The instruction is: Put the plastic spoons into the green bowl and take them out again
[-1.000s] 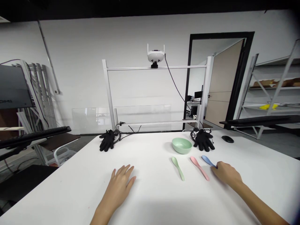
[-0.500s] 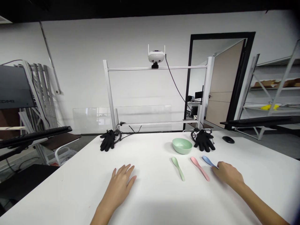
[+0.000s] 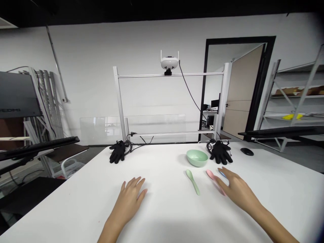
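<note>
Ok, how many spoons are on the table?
3: a green spoon, then a pink spoon partly under the right hand, and a blue spoon mostly behind it.

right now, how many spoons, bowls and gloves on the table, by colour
green spoon: 1
pink spoon: 1
blue spoon: 1, mostly hidden by the right hand
pale green bowl: 1
black gloves: 2
total: 6

White wall (image 3: 83,44), black-framed doorway (image 3: 235,39), beige door (image 3: 243,91), metal shelving (image 3: 298,96) at right
</note>
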Available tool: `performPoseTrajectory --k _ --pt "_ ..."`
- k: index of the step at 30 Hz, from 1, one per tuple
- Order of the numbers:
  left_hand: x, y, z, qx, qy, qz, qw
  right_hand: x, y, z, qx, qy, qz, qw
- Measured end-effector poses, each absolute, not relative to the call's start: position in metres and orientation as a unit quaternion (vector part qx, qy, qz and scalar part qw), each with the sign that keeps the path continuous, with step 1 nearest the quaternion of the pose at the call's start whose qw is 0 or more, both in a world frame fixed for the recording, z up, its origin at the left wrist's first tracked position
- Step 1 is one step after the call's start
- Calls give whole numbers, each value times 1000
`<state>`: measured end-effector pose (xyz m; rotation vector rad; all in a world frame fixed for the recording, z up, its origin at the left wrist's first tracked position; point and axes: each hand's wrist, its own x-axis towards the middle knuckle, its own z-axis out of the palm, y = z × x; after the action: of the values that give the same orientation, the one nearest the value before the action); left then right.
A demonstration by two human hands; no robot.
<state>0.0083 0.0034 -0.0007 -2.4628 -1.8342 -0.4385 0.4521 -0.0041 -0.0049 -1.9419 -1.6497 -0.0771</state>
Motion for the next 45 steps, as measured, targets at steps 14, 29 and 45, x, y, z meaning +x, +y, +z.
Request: performPoseTrajectory --k 14,29,45 --pt "6 0 -2 -792 -591 -151 20 435 -10 -23 -672 -673 -73 301" --pt "8 -1 -3 -796 -585 -155 20 435 -11 -26 -679 -672 -75 285" --pt "9 -2 -1 -791 -593 -149 16 436 -8 -30 -680 -673 -47 287"
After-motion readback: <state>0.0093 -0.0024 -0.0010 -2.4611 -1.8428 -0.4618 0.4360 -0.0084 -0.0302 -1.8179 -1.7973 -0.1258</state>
